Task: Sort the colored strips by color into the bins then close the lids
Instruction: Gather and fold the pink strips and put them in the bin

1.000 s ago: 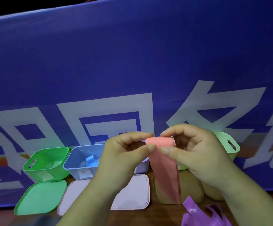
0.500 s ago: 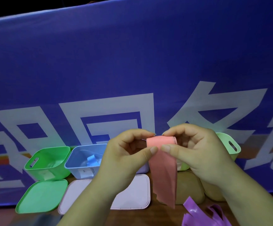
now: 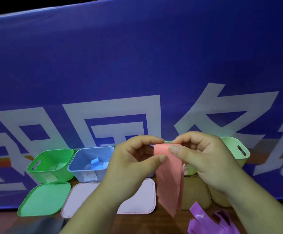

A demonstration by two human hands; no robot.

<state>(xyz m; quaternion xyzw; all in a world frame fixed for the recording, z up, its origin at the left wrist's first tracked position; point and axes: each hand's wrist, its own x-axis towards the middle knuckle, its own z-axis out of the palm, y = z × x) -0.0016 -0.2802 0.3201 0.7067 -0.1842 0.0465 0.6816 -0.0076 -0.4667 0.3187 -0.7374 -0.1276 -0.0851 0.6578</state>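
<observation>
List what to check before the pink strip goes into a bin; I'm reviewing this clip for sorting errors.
1. Grip on the pink strip: left hand and right hand both pinch its top end. Ok.
2. Strip separate from the others: it hangs apart from the purple strips. Ok.
3. Bin for pink in sight: the hands hide the space behind them. Cannot tell.
4. Bins open: green bin and blue bin have no lids on. Ok.
5. Lids out of the way: green lid, pale lid and tan lid lie flat in front of the bins. Ok.
</observation>
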